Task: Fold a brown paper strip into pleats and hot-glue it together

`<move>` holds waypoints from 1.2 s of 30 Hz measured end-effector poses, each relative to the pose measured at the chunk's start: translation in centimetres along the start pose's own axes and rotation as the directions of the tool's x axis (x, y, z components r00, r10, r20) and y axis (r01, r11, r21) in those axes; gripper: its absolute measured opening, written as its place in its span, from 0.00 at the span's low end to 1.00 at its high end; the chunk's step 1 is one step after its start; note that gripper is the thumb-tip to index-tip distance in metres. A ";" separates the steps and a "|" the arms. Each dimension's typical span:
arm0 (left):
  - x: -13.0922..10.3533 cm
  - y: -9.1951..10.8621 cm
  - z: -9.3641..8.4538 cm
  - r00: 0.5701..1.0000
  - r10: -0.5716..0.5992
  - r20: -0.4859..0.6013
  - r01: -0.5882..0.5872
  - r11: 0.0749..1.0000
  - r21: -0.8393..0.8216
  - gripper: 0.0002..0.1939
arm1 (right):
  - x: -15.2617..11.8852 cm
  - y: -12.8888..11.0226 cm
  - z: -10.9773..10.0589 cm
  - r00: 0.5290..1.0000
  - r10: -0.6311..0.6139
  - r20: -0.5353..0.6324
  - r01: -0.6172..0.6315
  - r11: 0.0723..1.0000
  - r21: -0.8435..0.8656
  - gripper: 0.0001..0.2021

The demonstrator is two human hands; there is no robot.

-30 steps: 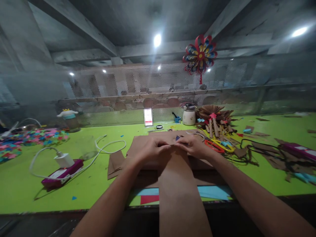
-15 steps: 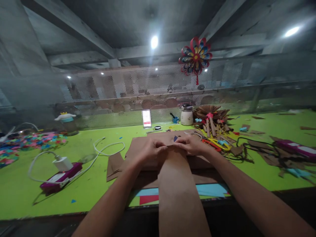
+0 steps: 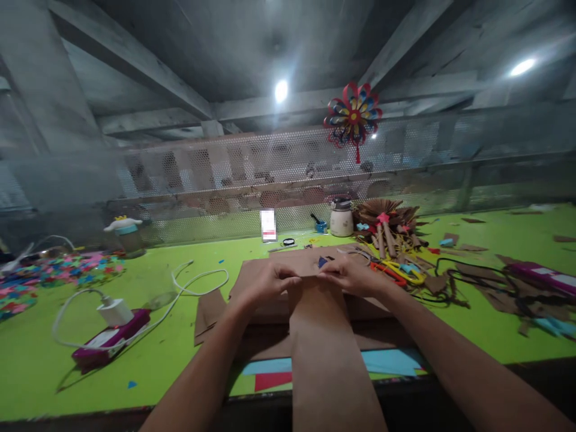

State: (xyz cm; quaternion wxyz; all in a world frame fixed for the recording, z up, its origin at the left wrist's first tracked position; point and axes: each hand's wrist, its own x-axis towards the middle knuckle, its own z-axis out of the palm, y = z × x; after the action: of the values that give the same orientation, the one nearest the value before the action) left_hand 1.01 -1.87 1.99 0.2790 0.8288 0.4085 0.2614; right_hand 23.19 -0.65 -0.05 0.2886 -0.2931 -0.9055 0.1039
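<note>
A long strip of brown paper (image 3: 330, 348) runs from the table toward me and hangs past the front edge. My left hand (image 3: 269, 284) pinches the left corner of its far end between thumb and fingers. At the right corner my right hand (image 3: 353, 276) pinches the same end. Beneath the strip lies a stack of brown paper sheets (image 3: 261, 269). A small dark blue piece (image 3: 322, 261) shows beside my right fingertips; I cannot tell whether it is held. Light blue paper (image 3: 389, 362) and red paper (image 3: 272, 381) stick out under the stack.
To the left are a purple power strip (image 3: 112, 342) with a white charger and cable, and colourful paper stars (image 3: 85, 270). A phone (image 3: 269, 226), white flask (image 3: 342, 219), folded-paper crafts (image 3: 384, 219) and scissors (image 3: 405, 273) stand or lie beyond and right. Paper scraps lie on the green table (image 3: 175, 372).
The view has tilted up a little, so the table and things sit lower. Both hands keep pinching the strip's far end, with only slight finger movement.
</note>
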 end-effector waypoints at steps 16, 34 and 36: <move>-0.9 1.9 -0.4 0.986 -0.117 -0.117 0.126 0.989 0.075 0.14 | -0.3 0.7 -1.1 0.985 0.144 0.094 -0.168 0.921 0.352 0.19; -0.4 -0.3 -0.7 0.986 -0.107 -0.132 0.082 0.980 -0.182 0.14 | -0.3 0.7 -1.0 0.979 0.196 0.052 -0.199 0.874 0.444 0.18; -0.5 -0.5 -0.9 0.981 -0.094 -0.171 0.064 0.983 -0.172 0.14 | -0.3 0.9 -1.1 0.972 0.236 0.023 -0.211 0.816 0.538 0.18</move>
State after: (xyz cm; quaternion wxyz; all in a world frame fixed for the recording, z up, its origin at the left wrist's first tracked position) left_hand -0.16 -1.82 2.16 0.3193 0.7592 0.4415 0.3560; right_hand 24.44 -0.11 0.37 0.3651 -0.3070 -0.7928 0.3793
